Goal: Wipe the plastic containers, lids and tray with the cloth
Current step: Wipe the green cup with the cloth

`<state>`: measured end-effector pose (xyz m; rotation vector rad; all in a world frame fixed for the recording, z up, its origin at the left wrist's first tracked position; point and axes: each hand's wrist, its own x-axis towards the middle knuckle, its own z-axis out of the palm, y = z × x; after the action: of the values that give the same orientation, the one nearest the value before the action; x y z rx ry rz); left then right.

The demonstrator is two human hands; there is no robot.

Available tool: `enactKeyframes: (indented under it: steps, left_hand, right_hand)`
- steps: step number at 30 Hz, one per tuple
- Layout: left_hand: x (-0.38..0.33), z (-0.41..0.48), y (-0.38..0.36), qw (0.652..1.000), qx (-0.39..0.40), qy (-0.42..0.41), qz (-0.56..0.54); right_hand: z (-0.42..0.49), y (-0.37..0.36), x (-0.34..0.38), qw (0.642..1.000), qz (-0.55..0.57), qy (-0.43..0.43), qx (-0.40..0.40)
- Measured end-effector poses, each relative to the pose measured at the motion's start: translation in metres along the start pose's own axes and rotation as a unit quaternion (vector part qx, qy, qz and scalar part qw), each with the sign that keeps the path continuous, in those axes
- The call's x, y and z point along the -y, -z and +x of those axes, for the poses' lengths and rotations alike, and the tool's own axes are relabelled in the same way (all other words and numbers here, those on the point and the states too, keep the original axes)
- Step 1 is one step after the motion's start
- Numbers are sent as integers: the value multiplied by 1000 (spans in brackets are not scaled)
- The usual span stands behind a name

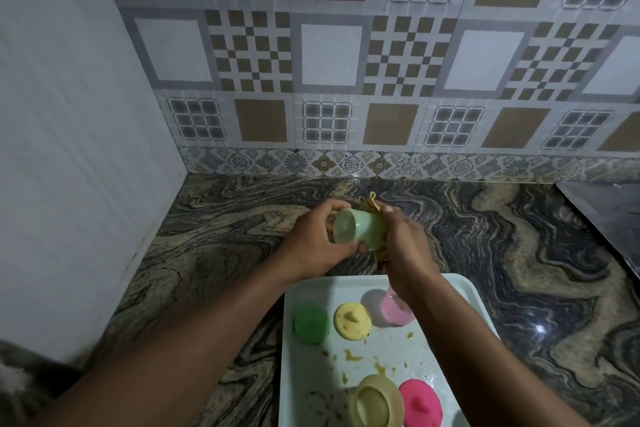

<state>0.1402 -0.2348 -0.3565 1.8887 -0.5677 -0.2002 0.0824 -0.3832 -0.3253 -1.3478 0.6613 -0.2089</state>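
Note:
My left hand (pixel 311 243) grips a pale green plastic container (pixel 360 229) held on its side above the counter, its base turned toward me. My right hand (pixel 405 243) holds a yellowish cloth (pixel 372 203) against the container's far end; the cloth sticks out above and below the fingers. Below, a white tray (pixel 298 374) carries a green lid (pixel 311 323), a yellow lid (pixel 352 321), a pink container (pixel 396 310) partly hidden by my right forearm, a yellow container (pixel 375 404) and a pink lid (pixel 420 406). Yellow smears spot the tray.
The tray sits on a dark marbled stone counter (pixel 225 236) in a corner. A white panel (pixel 69 149) closes the left side and a patterned tiled wall (pixel 346 62) the back. A dark flat slab (pixel 613 215) lies at the right edge.

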Motion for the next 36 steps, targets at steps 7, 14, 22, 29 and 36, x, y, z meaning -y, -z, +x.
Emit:
enactKeyframes:
  steps: [7, 14, 22, 29, 36]
  left_hand:
    - [-8, -4, -2, 979, 73, -119, 150]
    - [-20, 0, 0, 954, 90, -168, 231]
    - [-13, -2, -5, 963, 65, -165, 204]
    - [-2, -7, 3, 975, 50, -145, 161]
    - [-3, -3, 14, 1000, -29, 10, -5]
  right_hand:
    - [-1, 5, 0, 995, 32, -91, 2]
    - [1, 14, 6, 989, 82, -118, -27]
    - [-2, 9, 6, 993, 62, -105, -11]
    - [0, 11, 2, 990, 29, -139, 10]
    - [1, 22, 10, 994, 68, -79, -24]
